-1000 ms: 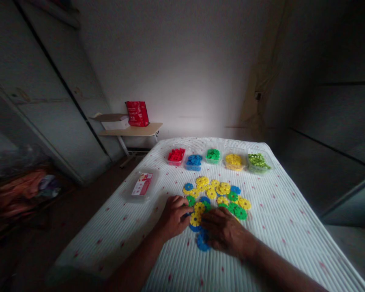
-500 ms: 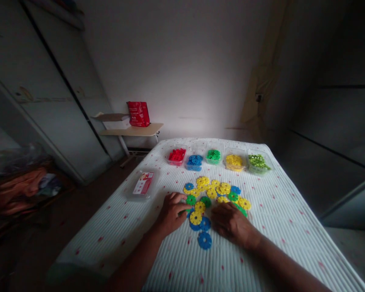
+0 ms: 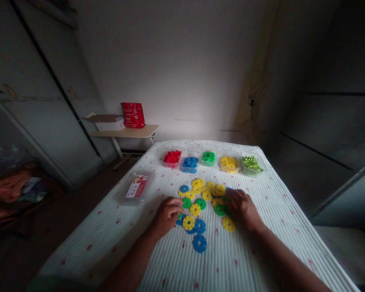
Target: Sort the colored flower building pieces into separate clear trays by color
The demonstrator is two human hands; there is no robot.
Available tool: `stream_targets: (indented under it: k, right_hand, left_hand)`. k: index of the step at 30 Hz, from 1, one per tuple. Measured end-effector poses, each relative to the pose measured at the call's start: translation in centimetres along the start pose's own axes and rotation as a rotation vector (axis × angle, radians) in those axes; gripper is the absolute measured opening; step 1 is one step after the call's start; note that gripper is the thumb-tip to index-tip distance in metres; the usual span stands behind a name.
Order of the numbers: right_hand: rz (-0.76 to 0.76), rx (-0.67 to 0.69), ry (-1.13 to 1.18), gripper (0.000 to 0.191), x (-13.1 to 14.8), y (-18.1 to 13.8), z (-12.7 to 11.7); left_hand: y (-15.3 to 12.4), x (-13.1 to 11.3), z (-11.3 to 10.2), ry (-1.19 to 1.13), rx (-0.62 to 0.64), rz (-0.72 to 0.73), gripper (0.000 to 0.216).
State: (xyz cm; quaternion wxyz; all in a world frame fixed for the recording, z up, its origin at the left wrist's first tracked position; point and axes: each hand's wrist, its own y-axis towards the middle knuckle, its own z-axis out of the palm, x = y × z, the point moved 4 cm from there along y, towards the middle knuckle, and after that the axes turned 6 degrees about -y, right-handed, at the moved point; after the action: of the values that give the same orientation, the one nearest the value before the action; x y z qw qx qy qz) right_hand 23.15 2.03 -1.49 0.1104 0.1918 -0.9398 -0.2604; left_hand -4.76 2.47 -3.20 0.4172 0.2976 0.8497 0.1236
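Notched plastic discs in yellow, green and blue lie in a loose, overlapping pile on the cloth-covered table. My left hand [image 3: 167,215] rests at the pile's left side, fingers loosely bent and apart, the tips beside a green disc [image 3: 186,202]; nothing shows in its grasp. At the pile's right edge, my right hand [image 3: 243,209] reaches over the discs with fingers extended, its tips among green and blue pieces and partly hidden. Just below it lies a yellow disc [image 3: 228,224]. Nearest to me is a blue disc [image 3: 200,243].
Along the far side stand clear tubs of red pieces [image 3: 172,157], blue discs [image 3: 190,163], green discs [image 3: 208,157], yellow discs [image 3: 229,163] and light-green pieces [image 3: 252,164]. A labelled clear plastic container [image 3: 136,187] lies at left. Behind, a side table [image 3: 140,132] bears a red bag [image 3: 133,115].
My right hand has moved right and slightly up from the pile's middle to its right edge. A yellow disc now lies separately below it. The view has shifted slightly.
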Motion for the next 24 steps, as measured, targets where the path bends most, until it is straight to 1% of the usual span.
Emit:
stream_targets:
  k: [2,4,7,9,12,17,20,24]
  right_hand:
    - [0.008,0.057,0.006,0.028,-0.2,0.0,0.1]
    - [-0.010,0.133,0.012,0.025,0.1,0.0,0.1]
    - [-0.034,0.192,0.011,0.024,0.9,0.1,-0.2]
    - [-0.043,0.206,0.012,0.024,1.3,0.2,-0.4]
    - [-0.061,0.192,0.023,0.026,1.4,0.2,-0.5]
    - [-0.075,0.147,0.038,0.028,1.1,0.0,-0.1]
    - [-0.080,0.137,0.048,0.026,1.0,0.0,0.1]
    - [-0.084,0.131,0.053,0.025,1.0,0.1,0.2]
  left_hand:
    - [0.0,0.1,-0.1,-0.018,-0.041,-0.014,0.028]
    - [0.3,0.1,-0.2,-0.020,-0.081,-0.026,0.026]
    - [1.4,-0.1,-0.1,0.014,-0.088,-0.055,0.025]
    - [2.9,-0.4,0.2,0.057,-0.057,-0.076,0.026]
    - [5.8,-0.9,1.0,0.146,0.000,-0.114,0.027]
    - [10.4,-0.5,3.0,0.319,0.089,-0.264,0.032]
    - [12.1,0.1,4.2,0.416,0.189,-0.340,0.041]
    - [13.3,0.8,5.2,0.476,0.293,-0.391,0.046]
